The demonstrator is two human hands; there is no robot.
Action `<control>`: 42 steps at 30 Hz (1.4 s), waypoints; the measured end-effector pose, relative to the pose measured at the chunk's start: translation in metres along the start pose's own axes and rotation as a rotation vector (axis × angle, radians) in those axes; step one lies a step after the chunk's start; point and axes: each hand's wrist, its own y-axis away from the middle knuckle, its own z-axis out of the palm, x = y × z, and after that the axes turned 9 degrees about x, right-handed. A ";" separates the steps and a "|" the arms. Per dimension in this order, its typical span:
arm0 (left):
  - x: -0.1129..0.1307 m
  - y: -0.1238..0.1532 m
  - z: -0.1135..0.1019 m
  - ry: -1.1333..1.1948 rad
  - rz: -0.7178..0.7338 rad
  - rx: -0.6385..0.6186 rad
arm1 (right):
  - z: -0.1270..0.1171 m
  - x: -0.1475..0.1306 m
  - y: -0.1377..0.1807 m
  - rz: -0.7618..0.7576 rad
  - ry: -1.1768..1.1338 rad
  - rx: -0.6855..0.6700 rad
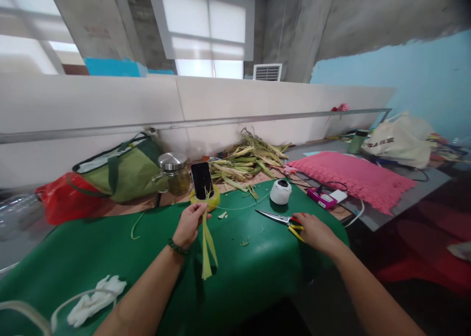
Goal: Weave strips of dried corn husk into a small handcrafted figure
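Just left of centre, the left hand's [189, 225] fingers pinch the top of a pale husk strip [206, 252], hiding the grip itself; its split lower end hangs in full view. Right of centre, the right hand [314, 230] has its fingers bent over the red and yellow handles of the scissors [274, 217], covering part of them; whether they are pressed tight I cannot tell. Both forearms run out through the bottom of the frame. A phone [201, 179] stands above the left hand, its foot hidden by a yellow roll [214, 199]. The pale cord [25, 306] at lower left is cut off by the frame, and the lower right is too dark to read well. The green counter [147, 272] curves away at its right edge, near the right wrist. Between strip and scissors lie only small scraps, while a spool [280, 193] stands just beyond the blades.
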 end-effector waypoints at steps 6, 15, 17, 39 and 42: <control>0.009 0.002 -0.002 0.106 -0.005 0.006 | -0.010 0.014 0.015 -0.056 -0.204 0.013; 0.014 0.023 0.007 0.082 0.053 -0.097 | 0.007 -0.026 0.078 -0.128 -1.459 -0.387; 0.014 0.025 0.007 0.067 0.095 -0.104 | 0.006 -0.044 0.083 -0.136 -1.642 -0.557; 0.016 0.037 0.005 -0.076 0.248 -0.288 | 0.006 -0.116 0.024 0.294 -1.593 -0.725; 0.014 0.033 0.003 0.004 0.199 -0.254 | 0.003 -0.102 0.012 0.262 -1.339 -0.600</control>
